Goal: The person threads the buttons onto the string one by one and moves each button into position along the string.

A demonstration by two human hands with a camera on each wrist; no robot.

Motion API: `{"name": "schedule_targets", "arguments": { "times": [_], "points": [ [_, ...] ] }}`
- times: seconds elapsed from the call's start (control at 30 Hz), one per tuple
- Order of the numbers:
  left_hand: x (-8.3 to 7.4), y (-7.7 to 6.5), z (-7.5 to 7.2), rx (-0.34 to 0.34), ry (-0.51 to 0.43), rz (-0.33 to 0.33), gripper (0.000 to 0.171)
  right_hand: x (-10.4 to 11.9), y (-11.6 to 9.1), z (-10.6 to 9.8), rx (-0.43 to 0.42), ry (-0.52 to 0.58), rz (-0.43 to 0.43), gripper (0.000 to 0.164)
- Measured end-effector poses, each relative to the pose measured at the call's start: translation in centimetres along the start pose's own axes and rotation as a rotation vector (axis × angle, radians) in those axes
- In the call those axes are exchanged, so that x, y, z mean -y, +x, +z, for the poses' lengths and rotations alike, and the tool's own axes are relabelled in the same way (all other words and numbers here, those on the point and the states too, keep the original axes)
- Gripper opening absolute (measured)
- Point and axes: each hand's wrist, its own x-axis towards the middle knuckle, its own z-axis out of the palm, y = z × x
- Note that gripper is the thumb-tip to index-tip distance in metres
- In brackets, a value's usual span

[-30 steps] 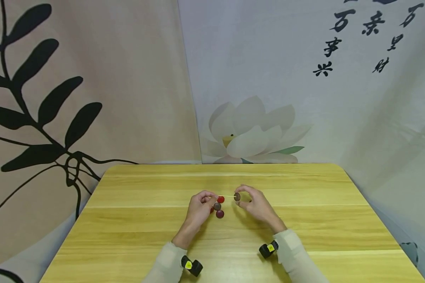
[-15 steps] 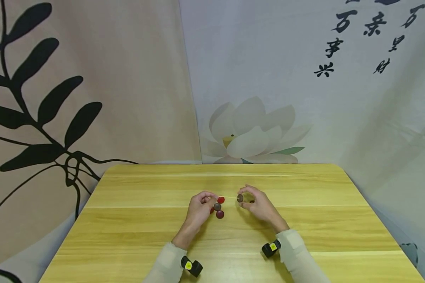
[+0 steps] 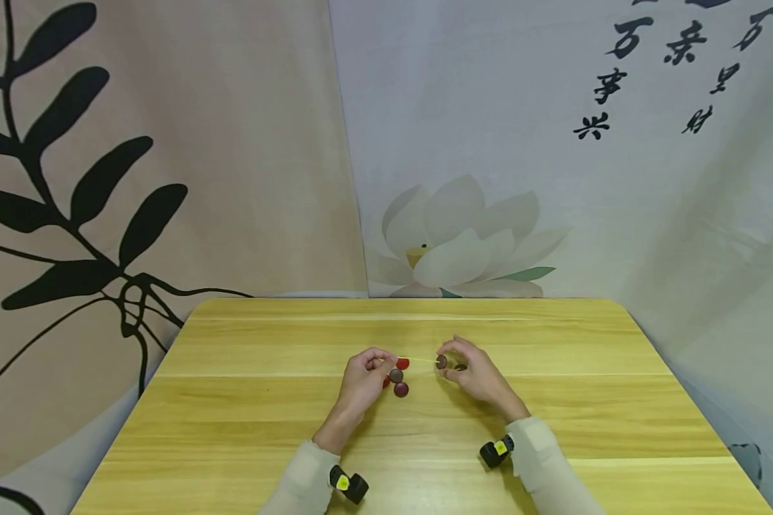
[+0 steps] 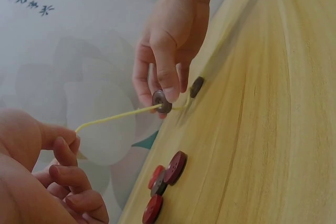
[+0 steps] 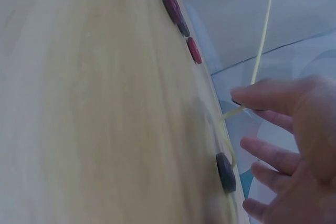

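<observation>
My left hand [image 3: 361, 383] pinches the end of a thin yellow cord [image 4: 116, 115] between thumb and forefinger. Stretched rightward, the cord passes through a brown button [image 4: 162, 101], which my right hand [image 3: 483, 379] pinches by its rim. A second dark button [image 5: 226, 172] is on the cord beyond, low by the tabletop under my right hand. Near the left fingertips lie a maroon button [image 3: 401, 390], a grey-brown button [image 3: 396, 375], a red button [image 3: 403, 363] and another red button [image 3: 386, 383], the last partly hidden by the left hand.
The loose buttons lie close together on a wooden table [image 3: 264, 422], left of its middle. Behind the far edge hangs a printed cloth [image 3: 264, 179] with leaves, a flower and writing. A black wrist camera [image 3: 349, 484] is strapped at the left sleeve.
My right hand has drifted right and slightly nearer with the brown button, drawing it away from the left hand. The second dark button has come into head view beside it. The left hand stays put.
</observation>
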Motion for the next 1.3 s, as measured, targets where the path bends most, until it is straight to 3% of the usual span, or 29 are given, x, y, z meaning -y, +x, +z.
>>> {"name": "schedule_targets", "arguments": {
  "times": [0.6,1.3],
  "points": [
    [0.1,-0.3,-0.1,0.008,-0.008,-0.007,0.019,-1.1,-0.9,-1.1,0.055,-0.063,0.024,0.03],
    [-0.4,-0.4,-0.6,-0.016,-0.007,0.003,0.015,-1.6,-0.8,-2.1,0.106,0.009,0.157,0.023]
  ]
}}
